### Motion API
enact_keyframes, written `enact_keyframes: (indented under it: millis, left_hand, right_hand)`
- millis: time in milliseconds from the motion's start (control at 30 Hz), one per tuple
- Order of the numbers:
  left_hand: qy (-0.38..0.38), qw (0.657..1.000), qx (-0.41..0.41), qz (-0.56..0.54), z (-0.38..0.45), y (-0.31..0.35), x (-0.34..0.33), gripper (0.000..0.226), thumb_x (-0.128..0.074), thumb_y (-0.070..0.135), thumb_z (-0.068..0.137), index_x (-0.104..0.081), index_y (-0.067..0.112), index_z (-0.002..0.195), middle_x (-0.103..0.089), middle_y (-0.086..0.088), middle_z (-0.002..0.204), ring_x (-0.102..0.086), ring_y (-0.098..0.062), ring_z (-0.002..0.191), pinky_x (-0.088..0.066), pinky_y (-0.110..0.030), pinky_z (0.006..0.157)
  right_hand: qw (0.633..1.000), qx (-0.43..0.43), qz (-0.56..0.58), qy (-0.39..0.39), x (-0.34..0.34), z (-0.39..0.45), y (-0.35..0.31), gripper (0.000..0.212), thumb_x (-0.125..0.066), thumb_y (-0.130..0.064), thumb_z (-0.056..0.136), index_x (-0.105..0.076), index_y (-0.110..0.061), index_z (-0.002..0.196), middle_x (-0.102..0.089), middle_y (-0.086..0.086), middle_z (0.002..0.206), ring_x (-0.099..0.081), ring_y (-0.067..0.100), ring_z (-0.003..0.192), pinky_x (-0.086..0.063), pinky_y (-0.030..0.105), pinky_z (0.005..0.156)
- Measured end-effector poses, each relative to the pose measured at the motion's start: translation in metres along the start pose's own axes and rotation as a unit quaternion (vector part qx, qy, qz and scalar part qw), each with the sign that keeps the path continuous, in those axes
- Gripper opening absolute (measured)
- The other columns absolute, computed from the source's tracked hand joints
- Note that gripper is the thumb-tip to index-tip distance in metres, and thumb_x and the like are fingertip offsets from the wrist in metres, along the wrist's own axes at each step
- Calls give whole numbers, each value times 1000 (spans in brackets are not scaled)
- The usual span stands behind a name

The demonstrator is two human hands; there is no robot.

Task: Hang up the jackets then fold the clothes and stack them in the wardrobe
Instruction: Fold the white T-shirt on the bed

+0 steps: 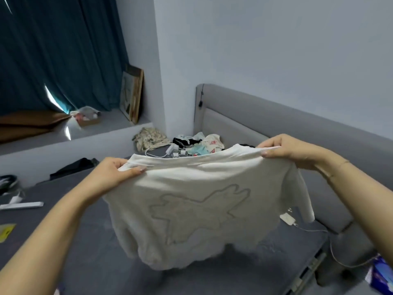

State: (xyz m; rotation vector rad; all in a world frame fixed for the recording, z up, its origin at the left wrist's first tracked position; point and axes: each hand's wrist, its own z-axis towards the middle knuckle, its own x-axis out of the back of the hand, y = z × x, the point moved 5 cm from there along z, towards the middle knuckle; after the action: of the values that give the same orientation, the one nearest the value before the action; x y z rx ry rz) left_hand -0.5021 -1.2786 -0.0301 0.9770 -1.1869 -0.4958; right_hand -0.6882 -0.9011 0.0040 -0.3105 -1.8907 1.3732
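Note:
A white shirt (197, 207) with a faint grey outline print hangs in the air above the grey bed (89, 248). My left hand (114, 173) pinches its top edge at the left. At the right end of that edge my right hand (291, 150) pinches it. The edge is stretched flat between both hands and the lower part droops toward the mattress. A pile of unfolded clothes (200, 143) lies at the head of the bed behind the shirt, and a dark garment (74, 167) lies at the bed's left edge.
A grey padded headboard (276, 126) runs along the right. White chargers and cables (288, 219) lie on the mattress. A window ledge (63, 133) with teal curtains (59, 52), a leaning picture frame (133, 96) and a patterned bag (148, 138) is at the left.

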Motion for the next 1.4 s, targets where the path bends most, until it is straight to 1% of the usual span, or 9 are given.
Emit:
enact_keyframes:
  millis: [100, 233, 400, 600, 733, 967, 1133, 1267, 1400]
  left_hand:
    - [-30, 999, 14, 3, 2, -1, 1, 36, -60, 57, 82, -76, 25, 83, -75, -1, 75, -67, -10, 63, -49, -22, 53]
    - [-94, 969, 13, -230, 5, 3, -9, 36, -54, 48, 88, -75, 22, 101, -74, -3, 103, -70, -17, 87, -56, -25, 65]
    - [24, 991, -118, -63, 20, 29, -6, 36, -53, 53, 91, -64, 21, 80, -59, 7, 71, -52, -4, 67, -39, -18, 60]
    - [104, 967, -232, 22, 25, 72, -15, 20, -53, 36, 99, -67, 27, 88, -68, 9, 86, -56, 7, 77, -41, -16, 74]
    - [102, 968, -225, 42, 24, 95, -40, 17, -54, 35, 98, -68, 30, 90, -69, 15, 90, -59, 5, 85, -41, -12, 76]
    - [123, 963, -228, 72, 11, 153, -116, 21, -52, 43, 95, -69, 32, 94, -68, 15, 87, -59, 6, 81, -41, -5, 71]
    - [139, 962, -223, 73, 6, 205, -169, 20, -52, 38, 95, -68, 28, 90, -64, 13, 80, -53, 7, 76, -37, -4, 69]
    - [145, 966, -197, 84, -1, 227, -197, 21, -53, 37, 95, -68, 23, 91, -65, 13, 82, -54, 3, 79, -38, -7, 70]
    - [136, 966, -187, 117, -9, 246, -216, 20, -52, 40, 93, -67, 30, 87, -64, 14, 79, -53, 6, 76, -38, -8, 69]
  right_hand:
    - [999, -14, -30, -3, -2, 3, 0, 72, -76, -63, 69, -44, 1, 61, -42, 6, 63, -45, 13, 55, -39, 17, 51]
    - [996, 22, -81, 41, 4, 7, 7, 40, -69, -38, 85, -64, 1, 83, -62, 1, 75, -56, 10, 69, -45, 22, 62]
    - [981, 74, -86, 156, 24, -5, 11, 3, -74, -18, 84, -75, -18, 87, -75, -6, 86, -65, 7, 80, -47, 12, 69]
    - [987, -15, -64, 147, 40, -29, 25, 80, -50, -82, 75, -66, -5, 68, -69, -4, 73, -65, 12, 61, -46, 17, 60]
    - [999, 14, 25, 41, 52, -41, 45, 42, -65, -43, 89, -59, -6, 70, -59, -2, 71, -55, 7, 62, -44, 15, 58]
    - [989, 113, -36, 91, 124, -41, 94, 12, -54, -20, 98, -50, -10, 95, -43, 3, 77, -39, 8, 70, -32, 23, 65]
    - [998, 51, 32, -19, 160, -51, 138, 24, -56, -28, 97, -56, -8, 111, -54, -3, 64, -46, 7, 55, -33, 20, 54]
    - [964, -135, 53, -224, 157, -59, 165, 63, -43, -65, 93, -64, -15, 126, -72, 1, 115, -68, 11, 103, -55, 24, 84]
    - [958, -90, -90, -256, 164, -66, 178, 40, -70, -56, 79, -68, -17, 69, -64, -4, 72, -58, 8, 63, -47, 21, 57]
